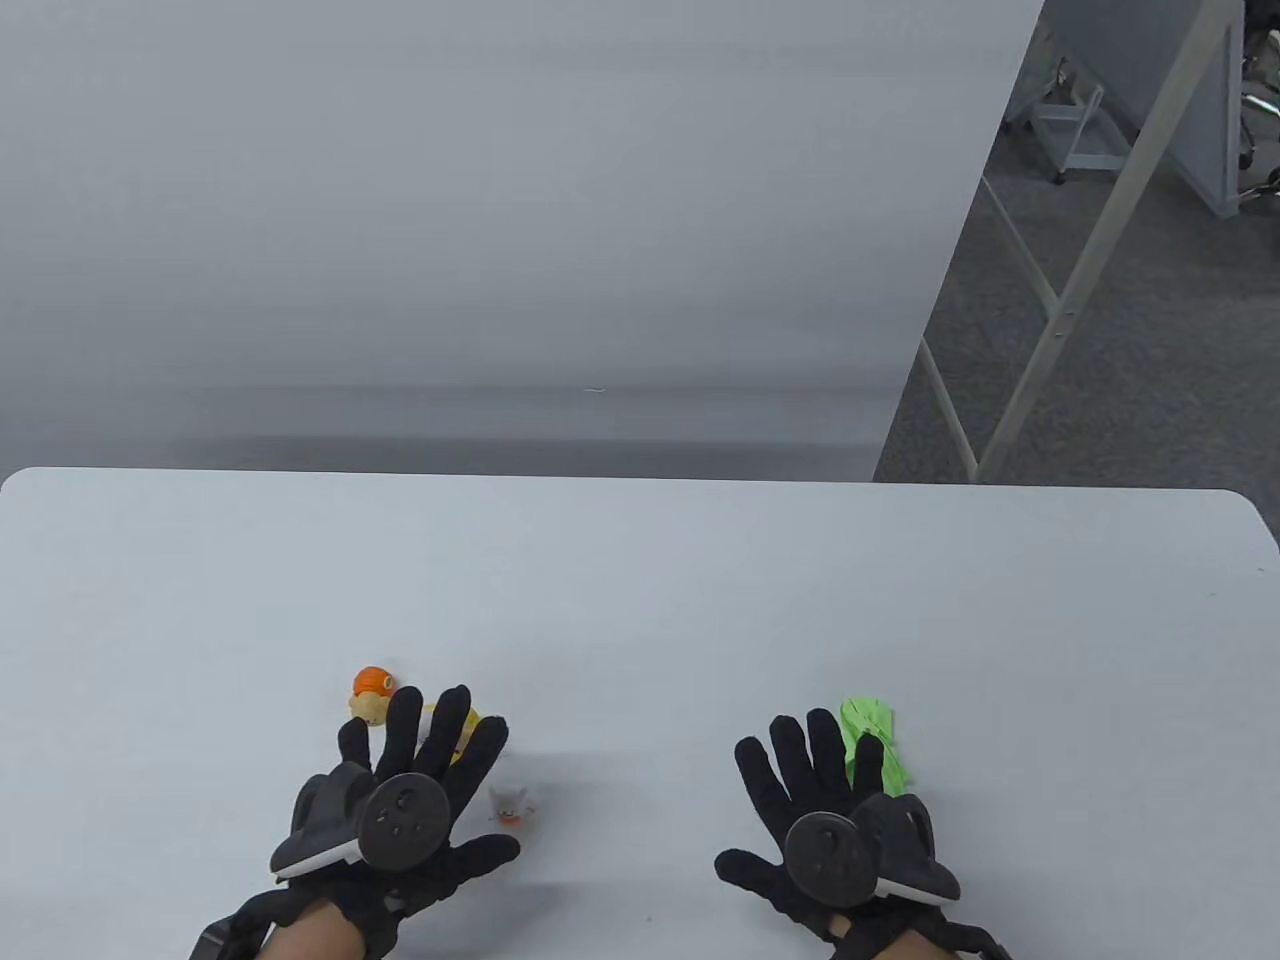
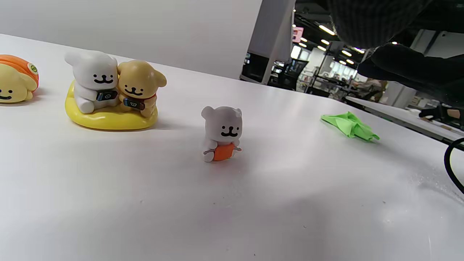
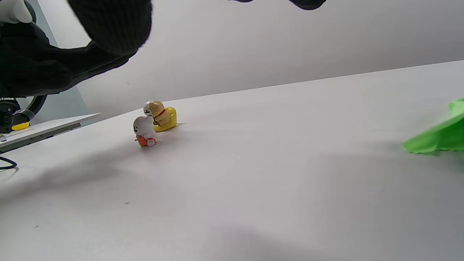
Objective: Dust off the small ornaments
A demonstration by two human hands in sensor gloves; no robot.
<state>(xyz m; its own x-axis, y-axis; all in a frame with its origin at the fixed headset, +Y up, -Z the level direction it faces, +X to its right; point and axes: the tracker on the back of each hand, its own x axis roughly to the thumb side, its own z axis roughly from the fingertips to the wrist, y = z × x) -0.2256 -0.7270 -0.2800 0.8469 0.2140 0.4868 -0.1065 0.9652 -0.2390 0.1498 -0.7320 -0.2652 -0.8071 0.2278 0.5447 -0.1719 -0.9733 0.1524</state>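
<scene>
Three small ornaments stand on the white table [image 1: 640, 600]. An orange-and-yellow figure [image 1: 370, 690] [image 2: 16, 81] is farthest left. A white and tan pair on a yellow base [image 2: 110, 92] [image 3: 161, 115] is partly hidden under my left hand [image 1: 420, 770] in the table view. A small grey bear with an orange bottom [image 1: 512, 803] [image 2: 222, 133] [image 3: 144, 133] stands just right of that hand. A green cloth [image 1: 872, 740] [image 2: 349, 125] [image 3: 440, 136] lies by my right hand [image 1: 815, 790]. Both hands hover with fingers spread, holding nothing.
The table's far edge [image 1: 640, 482] meets a grey wall. White metal frames [image 1: 1080, 260] stand on the carpet at the right. A black cable [image 2: 453, 166] loops at the right edge of the left wrist view.
</scene>
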